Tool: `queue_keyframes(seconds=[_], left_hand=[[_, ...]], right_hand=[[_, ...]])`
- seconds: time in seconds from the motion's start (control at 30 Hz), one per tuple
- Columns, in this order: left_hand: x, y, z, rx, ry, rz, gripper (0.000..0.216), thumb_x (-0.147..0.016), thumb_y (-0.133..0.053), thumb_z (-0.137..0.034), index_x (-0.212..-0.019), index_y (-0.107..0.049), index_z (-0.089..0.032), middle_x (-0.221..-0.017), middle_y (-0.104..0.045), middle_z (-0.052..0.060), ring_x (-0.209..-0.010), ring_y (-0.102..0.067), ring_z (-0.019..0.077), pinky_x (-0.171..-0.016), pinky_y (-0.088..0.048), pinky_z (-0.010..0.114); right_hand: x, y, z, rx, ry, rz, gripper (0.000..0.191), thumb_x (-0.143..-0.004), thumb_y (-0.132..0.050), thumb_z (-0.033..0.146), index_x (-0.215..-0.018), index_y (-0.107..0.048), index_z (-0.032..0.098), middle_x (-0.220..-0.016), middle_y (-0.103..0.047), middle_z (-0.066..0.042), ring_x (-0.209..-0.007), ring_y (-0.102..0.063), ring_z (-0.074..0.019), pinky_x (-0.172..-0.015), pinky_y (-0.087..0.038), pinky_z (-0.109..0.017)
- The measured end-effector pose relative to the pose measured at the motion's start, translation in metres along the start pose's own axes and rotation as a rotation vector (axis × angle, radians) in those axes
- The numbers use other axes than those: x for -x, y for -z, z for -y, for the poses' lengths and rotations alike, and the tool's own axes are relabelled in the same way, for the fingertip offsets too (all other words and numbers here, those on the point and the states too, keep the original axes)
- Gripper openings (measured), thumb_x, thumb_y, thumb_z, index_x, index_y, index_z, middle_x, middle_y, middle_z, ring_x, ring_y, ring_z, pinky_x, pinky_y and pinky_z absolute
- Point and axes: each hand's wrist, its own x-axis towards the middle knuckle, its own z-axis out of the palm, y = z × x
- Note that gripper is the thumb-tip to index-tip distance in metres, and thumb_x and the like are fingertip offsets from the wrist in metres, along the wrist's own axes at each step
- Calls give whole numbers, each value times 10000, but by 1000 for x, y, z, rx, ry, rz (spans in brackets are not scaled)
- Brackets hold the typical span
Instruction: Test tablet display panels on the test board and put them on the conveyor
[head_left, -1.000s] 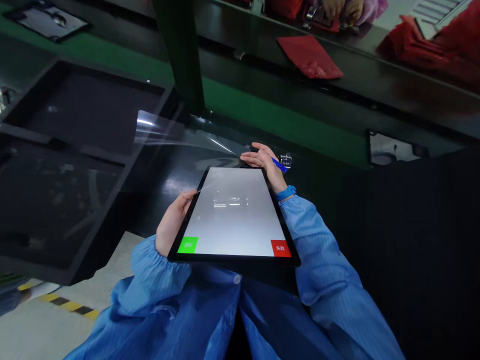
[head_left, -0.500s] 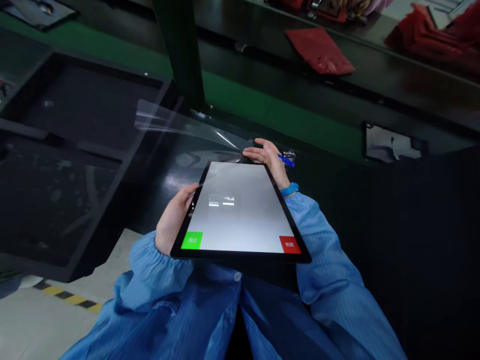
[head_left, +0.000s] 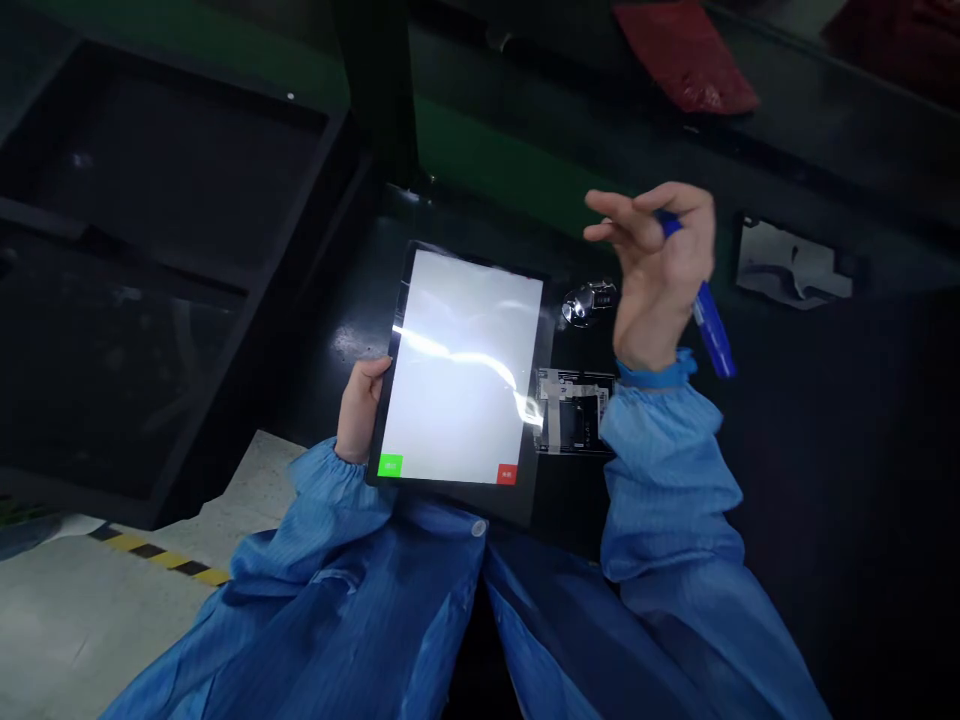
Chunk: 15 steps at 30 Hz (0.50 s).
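My left hand [head_left: 358, 405] grips the left edge of a black tablet [head_left: 465, 370] held over my lap. Its screen glows white, with a green button at the lower left and a red one at the lower right. A bright glare streak crosses the screen. My right hand [head_left: 660, 280] is raised off the tablet, up and to its right. Its fingers are loosely spread, and a blue pen [head_left: 711, 325] is tucked between them, pointing down to the right. Blue sleeves cover both arms.
A small shiny metal object [head_left: 590, 302] and a flat silvery component [head_left: 574, 410] lie on the dark bench right of the tablet. Large black trays [head_left: 150, 200] fill the left. A green strip [head_left: 480, 160], a red bag [head_left: 686, 55] and a framed part [head_left: 795, 265] lie beyond.
My right hand has left the tablet's top edge and lifted up to the right with the pen. The clear film that stretched away to the left no longer shows. The view has tilted down.
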Motion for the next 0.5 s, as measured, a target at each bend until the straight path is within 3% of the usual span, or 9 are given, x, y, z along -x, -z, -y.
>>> queue_keyframes(seconds=[0.07,0.13,0.2,0.27,0.33,0.5], left_hand=[[-3,3,3,-35,-12,26,284,-796,-494,-356,-664,-662,-170,-558,-665,43,-724,-731,293,-574,-611,345],[-4,6,6,-57,-13,58,304,-759,-526,-408,-729,-695,-157,-620,-697,58,-777,-733,325,-604,-621,380],[-5,7,8,-71,-18,84,317,-736,-549,-425,-788,-707,-155,-708,-731,68,-852,-730,347,-655,-629,406],[-5,8,8,-87,-13,100,310,-713,-565,-427,-801,-698,-161,-761,-743,71,-911,-721,363,-692,-631,426],[-6,8,7,-101,-5,90,279,-678,-578,-422,-751,-671,-170,-764,-741,74,-946,-710,379,-707,-632,440],[-11,8,7,-141,-115,-14,188,-622,-618,-382,-605,-579,-199,-681,-710,51,-915,-713,366,-657,-636,400]], right_hand=[[8,4,27,126,139,181,377,-946,-539,483,-1229,-496,236,-1327,-615,-75,-1244,-596,-249,-1099,-471,-440],[19,-1,47,348,231,480,585,-841,-712,462,-1323,-497,212,-1432,-551,-87,-1385,-460,-325,-1183,-354,-557],[32,-14,56,528,270,745,803,-757,-797,481,-1427,-438,222,-1546,-427,-98,-1477,-263,-414,-1181,-259,-679],[46,-28,53,606,284,873,923,-721,-826,495,-1486,-377,239,-1605,-317,-109,-1497,-152,-449,-1151,-248,-731],[59,-40,44,638,304,879,860,-751,-800,501,-1467,-411,226,-1605,-307,-129,-1500,-163,-430,-1154,-262,-713],[85,-47,28,673,433,619,221,-950,-598,344,-1034,-658,149,-1375,-605,-163,-1365,-496,-309,-1093,-485,-491]])
